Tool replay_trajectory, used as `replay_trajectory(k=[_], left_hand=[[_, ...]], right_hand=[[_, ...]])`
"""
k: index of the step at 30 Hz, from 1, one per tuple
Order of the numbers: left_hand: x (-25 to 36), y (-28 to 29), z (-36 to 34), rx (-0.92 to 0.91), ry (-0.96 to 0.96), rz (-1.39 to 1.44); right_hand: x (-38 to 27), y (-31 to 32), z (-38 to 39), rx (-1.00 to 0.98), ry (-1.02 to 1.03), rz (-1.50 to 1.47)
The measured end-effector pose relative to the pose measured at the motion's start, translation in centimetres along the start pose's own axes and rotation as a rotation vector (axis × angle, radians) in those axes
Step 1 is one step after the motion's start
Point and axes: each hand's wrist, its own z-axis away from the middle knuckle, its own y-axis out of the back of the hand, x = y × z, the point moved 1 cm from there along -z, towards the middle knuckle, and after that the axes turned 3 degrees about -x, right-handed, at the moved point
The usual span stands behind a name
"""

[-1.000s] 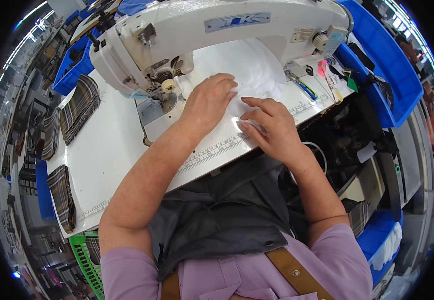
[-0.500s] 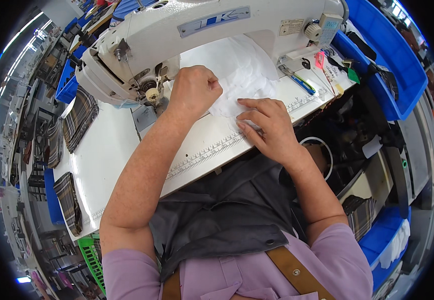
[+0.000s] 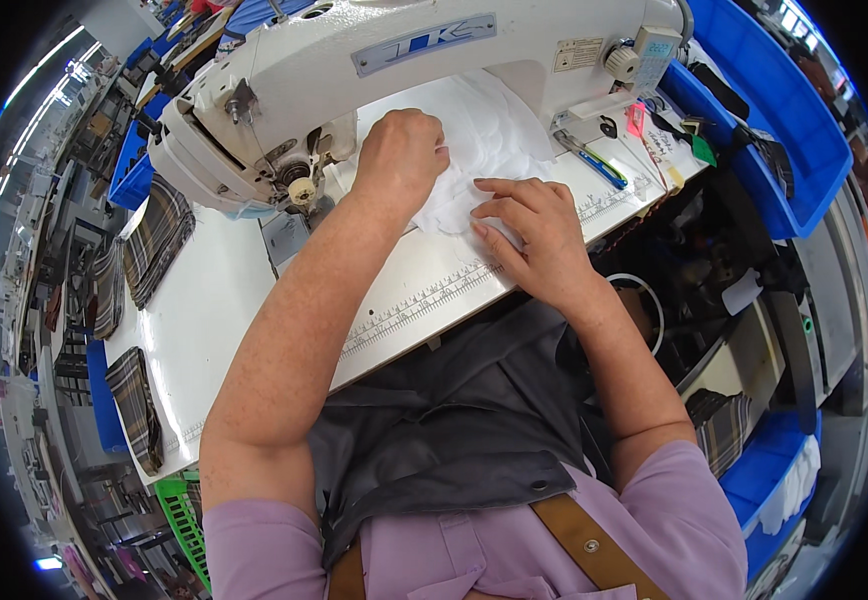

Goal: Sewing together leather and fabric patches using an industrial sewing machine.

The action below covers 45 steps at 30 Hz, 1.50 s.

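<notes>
My left hand (image 3: 401, 157) is curled with bent fingers over white cloth pieces (image 3: 484, 135), just right of the needle area of a white industrial sewing machine (image 3: 534, 50); I cannot make out what its fingertips hold. My right hand (image 3: 531, 237) rests at the lower right of the white cloth, its fingers bent but apart, touching the cloth's edge. The presser-foot and thumbscrew area (image 3: 301, 190) sits left of my left hand. A thread snipper (image 3: 594, 158) lies to the right of the cloth, under the machine's end.
Plaid fabric stacks (image 3: 154, 240) lie on the left of the white table (image 3: 214, 320), whose front edge has a printed ruler. Blue bins stand at right (image 3: 794, 200), lower right (image 3: 774, 490) and back left (image 3: 134, 160). A green basket (image 3: 179, 510) is below left.
My left hand has moved up and slightly left onto the cloth under the arm, its fingers curling more. My right hand has shifted slightly upward. The view has tilted slightly.
</notes>
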Motion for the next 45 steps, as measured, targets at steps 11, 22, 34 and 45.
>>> replay_trajectory(k=[11, 22, 34, 45], left_hand=[[1.1, 2.1, 1.2, 0.047, -0.043, 0.187], [7.7, 9.0, 13.7, -0.252, -0.386, 0.141], [3.2, 14.5, 25.6, 0.182, 0.008, 0.255], [1.8, 12.0, 28.6, -0.168, 0.326, 0.061]], right_hand=[[0.9, -0.2, 0.5, 0.068, -0.040, -0.076], [-2.7, 1.4, -0.1, -0.274, -0.420, -0.628], [-14.0, -5.2, -4.8, -0.541, -0.010, -0.894], [-13.3, -9.8, -7.0, -0.564, -0.023, -0.455]])
